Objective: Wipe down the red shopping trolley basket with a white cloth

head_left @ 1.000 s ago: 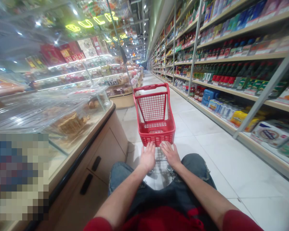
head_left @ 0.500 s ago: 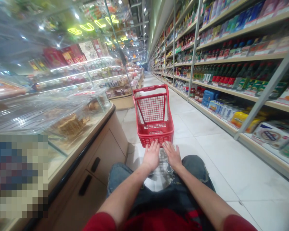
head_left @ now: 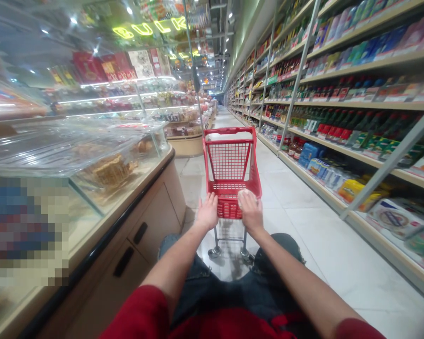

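A red shopping cart [head_left: 231,160] stands on the floor in front of my bent knees, with its lower basket panel towards me. My left hand [head_left: 207,212] rests at the left edge of that panel, fingers stretched forward. At the panel's right side, my right hand [head_left: 252,212] is closed around a crumpled white wipe [head_left: 245,198], held against the red plastic. The hand hides part of the wipe. Below the basket show the cart's metal legs and small wheels [head_left: 215,253].
A wooden counter [head_left: 155,207] with clear-lidded food bins runs close along my left. On my right, tall shelves [head_left: 360,103] hold bottles, cans and boxes. The tiled aisle [head_left: 297,245] stretches ahead between them. A "BULK" neon sign [head_left: 150,28] hangs above.
My hands have moved apart: the left to the panel's left edge, the right up onto its right side. The white wipe shows more clearly. The view has shifted, so the cart appears further right.
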Demonstrator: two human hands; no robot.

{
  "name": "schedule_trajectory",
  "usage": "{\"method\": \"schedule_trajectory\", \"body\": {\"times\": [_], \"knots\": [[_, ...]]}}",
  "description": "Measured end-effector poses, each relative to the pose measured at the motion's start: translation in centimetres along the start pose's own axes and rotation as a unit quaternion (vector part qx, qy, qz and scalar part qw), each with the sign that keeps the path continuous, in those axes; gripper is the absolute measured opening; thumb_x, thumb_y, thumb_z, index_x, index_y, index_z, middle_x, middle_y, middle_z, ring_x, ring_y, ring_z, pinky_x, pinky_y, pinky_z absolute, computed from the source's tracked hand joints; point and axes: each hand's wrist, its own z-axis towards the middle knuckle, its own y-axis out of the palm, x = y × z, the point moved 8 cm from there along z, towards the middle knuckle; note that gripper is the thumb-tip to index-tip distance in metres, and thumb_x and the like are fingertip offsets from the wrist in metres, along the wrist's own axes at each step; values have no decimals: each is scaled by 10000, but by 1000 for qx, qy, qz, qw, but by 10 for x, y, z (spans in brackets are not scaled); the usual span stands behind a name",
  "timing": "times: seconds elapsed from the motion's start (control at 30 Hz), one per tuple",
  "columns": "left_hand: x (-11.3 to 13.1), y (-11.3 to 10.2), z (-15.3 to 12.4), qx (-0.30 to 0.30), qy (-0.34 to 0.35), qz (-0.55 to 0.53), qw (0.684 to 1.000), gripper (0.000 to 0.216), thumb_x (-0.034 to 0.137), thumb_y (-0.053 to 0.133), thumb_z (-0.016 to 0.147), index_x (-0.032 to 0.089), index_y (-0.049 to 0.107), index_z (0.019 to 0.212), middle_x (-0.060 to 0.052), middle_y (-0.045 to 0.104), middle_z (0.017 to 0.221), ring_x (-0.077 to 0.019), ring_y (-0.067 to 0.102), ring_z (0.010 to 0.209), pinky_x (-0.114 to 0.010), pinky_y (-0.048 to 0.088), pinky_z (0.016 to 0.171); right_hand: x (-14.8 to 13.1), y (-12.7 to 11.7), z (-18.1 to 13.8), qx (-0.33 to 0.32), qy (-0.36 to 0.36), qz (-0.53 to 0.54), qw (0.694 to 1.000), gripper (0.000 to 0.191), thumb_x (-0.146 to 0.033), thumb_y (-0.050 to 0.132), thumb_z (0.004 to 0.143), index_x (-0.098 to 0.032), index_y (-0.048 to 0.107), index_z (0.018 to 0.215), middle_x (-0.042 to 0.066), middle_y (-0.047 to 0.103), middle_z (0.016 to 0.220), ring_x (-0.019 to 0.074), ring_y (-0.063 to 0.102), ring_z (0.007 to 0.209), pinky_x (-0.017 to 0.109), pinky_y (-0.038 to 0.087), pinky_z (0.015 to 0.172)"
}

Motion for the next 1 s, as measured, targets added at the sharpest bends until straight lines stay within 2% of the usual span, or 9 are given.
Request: {"method": "schedule_trajectory", "body": {"times": [0.07,0.13,0.33,0.47,0.57,0.77,0.9,1.0], "knots": [[-4,1,2,2,6,0,1000,701,146,413,708,130,183,1371,-93,138,1473,-214,76,1351,-499,98,1072,-20,9,-6,-28,-56,4,998,443,-102,371,828,-202,468,1248,90,457,1316,228,322,1255,463,190,991],[-6,1,1,4,9,-1,1000,710,139,419,698,136,186,1369,-92,160,1469,-216,82,1350,-504,88,1071,-25,8,-9,-26,-89,-2,996,428,-106,392,827,-210,484,1232,82,470,1306,233,340,1242,474,176,996],[0,-12,-9,17,14,-8,1000,630,159,427,706,120,280,1318,-128,297,1408,-248,197,1310,-513,118,1060,21,-2,-3,23,-59,-52,997,375,-176,384,858,-185,499,1215,108,483,1289,262,371,1218,501,172,992],[14,-25,-15,64,38,0,997,529,199,483,677,111,411,1194,-146,465,1231,-261,363,1180,-477,164,1048,44,8,-2,-5,-19,-58,998,378,-206,363,864,-191,495,1218,98,455,1316,255,337,1243,489,209,986],[26,-29,-16,80,55,3,995,467,203,494,658,114,463,1116,-133,514,1127,-261,413,1096,-476,188,1036,56,11,-4,-47,9,-64,997,400,-199,350,856,-220,473,1237,74,416,1350,241,310,1262,481,228,986],[52,-29,-15,73,77,-7,994,473,220,518,624,116,492,1085,-127,533,1098,-262,412,1078,-471,187,1043,84,2,6,-139,68,-85,984,453,-147,303,844,-253,434,1265,43,363,1387,223,269,1280,507,257,977],[68,-26,-15,50,124,-26,991,573,215,488,646,112,422,1206,-125,476,1249,-263,355,1180,-493,180,1052,98,1,19,-179,118,-103,971,496,-93,289,821,-251,430,1269,37,363,1387,222,255,1283,511,257,978],[75,-19,-13,19,175,-38,984,653,199,457,671,119,317,1303,-94,353,1385,-228,250,1281,-468,190,1064,87,2,21,-183,125,-84,972,506,-83,279,814,-244,436,1268,37,371,1383,226,271,1277,515,257,972]]}}
